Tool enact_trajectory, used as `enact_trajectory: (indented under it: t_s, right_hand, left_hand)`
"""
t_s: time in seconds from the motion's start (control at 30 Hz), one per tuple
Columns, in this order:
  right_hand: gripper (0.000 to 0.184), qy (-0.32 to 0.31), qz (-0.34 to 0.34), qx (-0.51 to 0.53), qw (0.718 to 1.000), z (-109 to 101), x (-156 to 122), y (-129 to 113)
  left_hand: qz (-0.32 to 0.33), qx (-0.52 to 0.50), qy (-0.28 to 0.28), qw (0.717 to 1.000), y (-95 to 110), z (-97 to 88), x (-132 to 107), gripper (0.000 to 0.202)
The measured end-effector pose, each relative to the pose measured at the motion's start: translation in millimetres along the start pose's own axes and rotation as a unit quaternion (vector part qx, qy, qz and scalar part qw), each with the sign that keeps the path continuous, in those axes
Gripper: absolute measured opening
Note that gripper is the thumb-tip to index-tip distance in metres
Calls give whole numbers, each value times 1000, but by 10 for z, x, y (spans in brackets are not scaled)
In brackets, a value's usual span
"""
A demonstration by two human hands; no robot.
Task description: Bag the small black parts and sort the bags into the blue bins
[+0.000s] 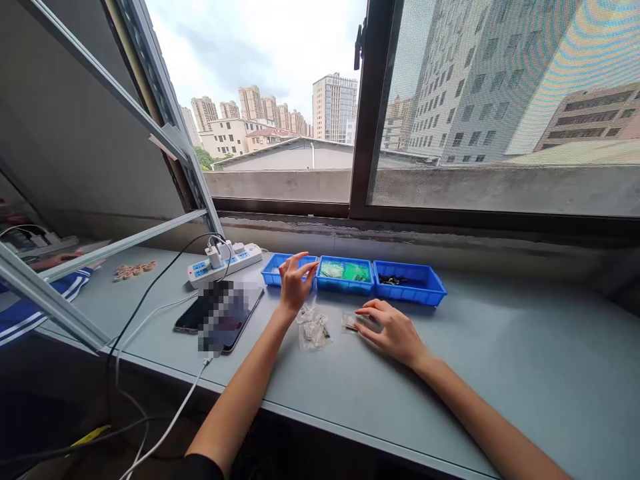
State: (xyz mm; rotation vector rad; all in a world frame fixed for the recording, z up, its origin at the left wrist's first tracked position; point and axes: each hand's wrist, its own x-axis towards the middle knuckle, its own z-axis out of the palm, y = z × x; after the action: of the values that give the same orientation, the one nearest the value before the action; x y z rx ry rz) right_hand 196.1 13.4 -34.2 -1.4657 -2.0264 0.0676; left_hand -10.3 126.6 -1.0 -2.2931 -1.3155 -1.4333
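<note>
My left hand (296, 283) is raised in front of the left blue bin (271, 275), its thumb and fingers apart with nothing visible between them. My right hand (393, 328) rests low over the table, thumb and fingertips at the right edge of a small clear plastic bag (347, 321). A small dark piece shows near that bag, too small to name. Between my hands lies a pile of clear plastic bags (314, 330) with small parts inside. The middle blue bin (345, 285) holds white and green packets. Small black parts (393, 279) lie in the right blue bin (415, 293).
To the left are a power strip (225, 265) with plugs, a dark phone (190, 319) and a tablet (245, 320) with a white cable (185, 400). Small wooden pieces (135, 270) lie farther left. A metal frame (130, 233) and another person's blue sleeve (60, 293) are beyond.
</note>
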Motion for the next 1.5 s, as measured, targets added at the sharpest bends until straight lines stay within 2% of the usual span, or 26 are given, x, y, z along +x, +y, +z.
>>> enact_trajectory:
  t_s: [0.23, 0.43, 0.53, 0.67, 0.8, 0.97, 1.13, 1.27, 1.4, 1.5]
  right_hand:
    - [24, -34, 18, -2, 999, -1, 15, -12]
    - [16, -39, 29, 42, 998, 12, 9, -10]
    - [14, -37, 30, 64, 997, 13, 13, -14]
    - [15, -47, 51, 72, 995, -16, 29, -26]
    - [18, -40, 58, 81, 994, -36, 36, -21]
    - [28, -25, 64, 82, 994, -17, 30, 5]
    - [25, 29, 26, 66, 997, 1, 27, 27]
    - [16, 112, -21, 44, 993, -11, 32, 22]
    - [35, 190, -74, 19, 979, -55, 38, 2]
    - [41, 246, -71, 21, 967, -97, 42, 3]
  left_hand:
    - [155, -40, -83, 984, 211, 17, -52, 8]
    - [226, -57, -157, 960, 300, 121, -152, 13]
    - [239, -37, -174, 955, 312, 145, -174, 9]
    - [243, -25, -170, 955, 311, 140, -177, 15]
    - [236, -35, -170, 956, 310, 124, -179, 23]
    - [230, -67, -169, 956, 307, 131, -200, 22]
    - [230, -75, -187, 952, 331, 149, -238, 30]
    - [249, -70, -188, 947, 386, 154, -264, 15]
    - [255, -79, -160, 950, 458, 134, -275, 3]
    - [242, -105, -135, 955, 506, 115, -272, 13]
